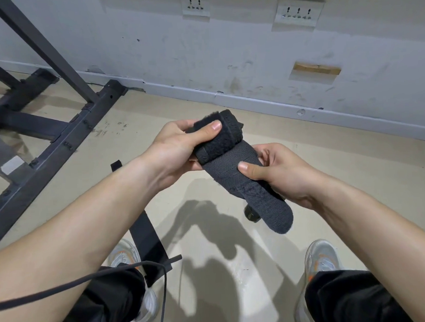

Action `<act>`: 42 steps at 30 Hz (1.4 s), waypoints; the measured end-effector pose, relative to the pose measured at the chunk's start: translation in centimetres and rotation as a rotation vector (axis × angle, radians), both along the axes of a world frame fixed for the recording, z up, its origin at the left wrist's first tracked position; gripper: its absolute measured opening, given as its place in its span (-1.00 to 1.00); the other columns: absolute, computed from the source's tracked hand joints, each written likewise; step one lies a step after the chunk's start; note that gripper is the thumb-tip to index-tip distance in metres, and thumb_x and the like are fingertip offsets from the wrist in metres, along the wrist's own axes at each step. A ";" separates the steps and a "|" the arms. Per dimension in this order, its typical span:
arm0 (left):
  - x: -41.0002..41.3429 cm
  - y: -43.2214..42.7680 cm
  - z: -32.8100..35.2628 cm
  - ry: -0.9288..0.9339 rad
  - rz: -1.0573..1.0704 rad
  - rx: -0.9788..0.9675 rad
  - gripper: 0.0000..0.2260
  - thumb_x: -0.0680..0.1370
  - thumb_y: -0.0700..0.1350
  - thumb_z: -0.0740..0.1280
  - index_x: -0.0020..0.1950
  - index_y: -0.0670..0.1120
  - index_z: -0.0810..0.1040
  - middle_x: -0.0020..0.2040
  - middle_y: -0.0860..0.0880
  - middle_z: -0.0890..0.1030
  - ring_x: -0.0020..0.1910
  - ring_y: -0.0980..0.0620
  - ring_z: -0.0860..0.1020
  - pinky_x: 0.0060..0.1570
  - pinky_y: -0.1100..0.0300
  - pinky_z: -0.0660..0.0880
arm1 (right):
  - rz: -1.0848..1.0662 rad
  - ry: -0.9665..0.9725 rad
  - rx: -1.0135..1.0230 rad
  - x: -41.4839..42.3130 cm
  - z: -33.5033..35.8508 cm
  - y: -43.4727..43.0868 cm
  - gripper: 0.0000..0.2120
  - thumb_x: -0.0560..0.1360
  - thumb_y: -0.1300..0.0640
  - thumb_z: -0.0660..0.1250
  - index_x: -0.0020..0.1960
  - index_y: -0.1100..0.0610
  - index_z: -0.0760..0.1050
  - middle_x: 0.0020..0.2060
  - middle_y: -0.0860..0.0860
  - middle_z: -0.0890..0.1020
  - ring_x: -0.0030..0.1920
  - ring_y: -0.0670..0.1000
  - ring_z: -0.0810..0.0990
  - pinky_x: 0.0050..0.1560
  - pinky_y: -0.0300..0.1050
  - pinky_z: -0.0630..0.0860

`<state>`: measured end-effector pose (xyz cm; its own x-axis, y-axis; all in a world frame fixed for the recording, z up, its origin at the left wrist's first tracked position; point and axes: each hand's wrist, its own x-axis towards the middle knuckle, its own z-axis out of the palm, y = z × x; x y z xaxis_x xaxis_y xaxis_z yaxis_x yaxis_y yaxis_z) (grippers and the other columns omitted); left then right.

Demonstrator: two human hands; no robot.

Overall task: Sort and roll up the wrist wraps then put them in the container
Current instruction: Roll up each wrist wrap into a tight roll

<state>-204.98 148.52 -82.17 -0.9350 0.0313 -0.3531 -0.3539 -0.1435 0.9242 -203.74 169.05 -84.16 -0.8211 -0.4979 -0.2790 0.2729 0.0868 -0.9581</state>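
Observation:
A dark grey wrist wrap (pixel 230 157) is held in the air in front of me, partly rolled. My left hand (pixel 179 147) grips the rolled, fuzzy end, thumb pressed on top of the roll. My right hand (pixel 277 172) pinches the flat, unrolled strip, thumb on its upper face. The rounded hook-and-loop tail (pixel 272 211) of the wrap hangs down below my right hand. Another black strap (pixel 149 239) lies on the floor beside my left shoe. No container is in view.
A dark metal rack frame (pixel 59 133) stands on the floor at the left. A grey wall with sockets (pixel 297 13) runs across the back. My shoes (pixel 322 255) and dark trousers are below, and a black cable (pixel 90 280) crosses my left leg.

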 end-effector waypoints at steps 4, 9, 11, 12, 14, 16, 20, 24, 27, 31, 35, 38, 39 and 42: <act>0.0 -0.1 -0.5 -0.019 0.001 0.022 -0.59 0.53 -0.05 0.46 0.32 -0.19 0.56 0.10 -0.12 0.72 -0.02 -0.06 0.71 -0.06 -0.07 0.68 | -0.089 -0.086 0.057 0.5 0.0 -0.5 -0.87 0.62 0.24 0.36 0.14 0.24 0.50 -0.25 0.10 0.71 -0.34 0.07 0.67 -0.32 -0.05 0.60; -0.3 -0.2 -1.2 -0.022 0.084 0.034 -0.61 0.59 -0.03 0.43 0.36 -0.18 0.56 0.17 -0.15 0.71 0.12 -0.10 0.70 0.01 -0.06 0.67 | -0.124 -0.125 0.264 0.6 -0.8 -0.5 -0.36 0.19 -0.30 0.61 0.08 0.01 0.49 -0.16 0.19 0.73 -0.23 0.22 0.62 -0.13 0.26 0.41; -0.5 -0.3 -1.3 -0.017 0.143 0.023 -0.60 0.57 -0.03 0.45 0.35 -0.17 0.55 0.15 -0.14 0.72 0.09 -0.09 0.71 -0.03 -0.04 0.68 | -0.123 -0.114 0.308 0.6 -0.9 -0.5 -0.30 0.04 -0.35 0.63 0.03 -0.06 0.50 -0.11 0.21 0.73 -0.23 0.19 0.58 -0.12 0.22 0.35; -0.6 -0.3 -1.4 -0.014 0.158 0.016 -0.60 0.57 -0.02 0.46 0.35 -0.16 0.56 0.15 -0.13 0.72 0.07 -0.09 0.71 -0.05 -0.04 0.68 | -0.126 -0.119 0.315 0.6 -1.0 -0.5 -0.31 0.01 -0.34 0.64 0.00 -0.07 0.50 -0.08 0.22 0.72 -0.23 0.18 0.56 -0.11 0.21 0.34; -0.6 -0.4 -1.4 0.001 0.168 -0.041 -0.61 0.56 0.00 0.47 0.32 -0.14 0.56 0.11 -0.07 0.72 -0.04 -0.03 0.72 -0.13 0.02 0.66 | -0.129 -0.116 0.322 0.6 -1.1 -0.3 -0.34 0.03 -0.31 0.65 -0.03 -0.04 0.52 -0.07 0.25 0.71 -0.22 0.17 0.57 -0.10 0.19 0.35; -0.6 -0.5 -1.3 0.045 0.165 -0.137 -0.63 0.55 0.01 0.48 0.29 -0.10 0.54 0.02 0.00 0.70 -0.15 0.04 0.68 -0.23 0.10 0.63 | -0.121 -0.061 0.317 0.4 -0.9 0.0 -0.48 0.21 -0.19 0.66 -0.02 0.05 0.55 -0.14 0.24 0.73 -0.26 0.14 0.59 -0.17 0.00 0.44; -0.6 -0.9 -1.0 0.133 0.126 -0.213 -0.66 0.56 -0.05 0.48 0.29 -0.07 0.52 0.03 -0.03 0.65 -0.18 0.09 0.67 -0.19 0.06 0.67 | -0.131 -0.023 0.233 -0.2 -0.3 0.4 -0.76 0.50 0.12 0.52 0.04 0.22 0.57 -0.27 0.12 0.69 -0.39 0.10 0.61 -0.42 -0.18 0.50; -0.4 -0.8 -1.4 0.276 0.067 -0.340 -0.72 0.52 -0.11 0.54 0.14 0.04 0.53 0.00 -0.02 0.63 -0.11 0.04 0.63 0.02 -0.09 0.63 | -0.074 -0.039 0.146 -0.2 -0.2 0.5 -0.86 0.55 0.21 0.45 0.07 0.23 0.56 -0.24 0.11 0.66 -0.37 0.09 0.61 -0.28 -0.07 0.55; 0.2 0.3 -2.0 0.401 0.042 -0.466 -0.65 0.45 -0.09 0.57 0.10 0.11 0.49 -0.02 0.04 0.63 -0.10 0.09 0.62 0.01 0.07 0.59 | -0.003 -0.095 0.041 0.1 -0.1 0.2 -0.93 0.60 0.24 0.37 0.06 0.23 0.57 -0.29 0.05 0.63 -0.40 0.02 0.58 -0.34 -0.16 0.54; 0.9 1.7 -2.6 0.483 0.093 -0.509 -0.63 0.39 0.00 0.53 0.09 0.17 0.45 0.00 0.11 0.60 -0.01 0.08 0.60 0.05 0.09 0.56 | -0.020 -0.155 -0.074 0.1 0.3 0.2 -0.91 0.61 0.23 0.33 -0.04 0.15 0.61 -0.34 0.00 0.64 -0.43 0.02 0.57 -0.35 -0.17 0.55; 1.7 2.6 -3.2 0.462 0.121 -0.423 -0.62 0.38 -0.05 0.54 0.09 0.14 0.46 0.04 0.05 0.61 0.02 0.05 0.60 0.07 0.05 0.57 | -0.046 -0.163 -0.129 0.5 -0.2 0.1 -0.90 0.63 0.21 0.29 0.02 0.14 0.59 -0.31 0.00 0.68 -0.41 0.01 0.59 -0.32 -0.16 0.56; 2.1 3.1 -2.9 0.386 0.104 -0.275 -0.67 0.42 -0.12 0.52 0.10 0.07 0.49 -0.03 0.07 0.64 -0.08 0.08 0.60 -0.03 0.04 0.57 | -0.078 -0.156 -0.140 0.7 -0.6 -0.1 -0.87 0.63 0.18 0.29 0.13 0.17 0.57 -0.11 0.05 0.73 -0.28 0.04 0.67 -0.27 -0.14 0.60; 2.1 3.2 -2.6 0.348 0.111 -0.221 -0.73 0.45 -0.11 0.51 0.07 0.07 0.51 -0.09 0.10 0.64 -0.12 0.09 0.59 -0.07 0.03 0.56 | -0.088 -0.153 -0.130 0.7 -0.7 -0.1 -0.83 0.63 0.18 0.30 0.18 0.19 0.56 -0.05 0.07 0.73 -0.23 0.05 0.69 -0.26 -0.14 0.61; 1.7 3.0 -1.7 0.189 0.163 -0.075 -0.91 0.64 -0.06 0.33 -0.05 0.05 0.58 -0.14 0.14 0.63 -0.25 0.19 0.57 -0.14 0.08 0.50 | -0.120 -0.142 -0.089 0.6 -1.0 -0.2 -0.75 0.63 0.18 0.31 0.26 0.28 0.54 0.00 0.10 0.73 -0.16 0.07 0.71 -0.25 -0.13 0.61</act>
<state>-203.24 151.52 -83.87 -0.9753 -0.1449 -0.1669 -0.1513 -0.1129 0.9820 -203.14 168.81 -85.21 -0.8319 -0.4265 -0.3551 0.4088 -0.0383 -0.9118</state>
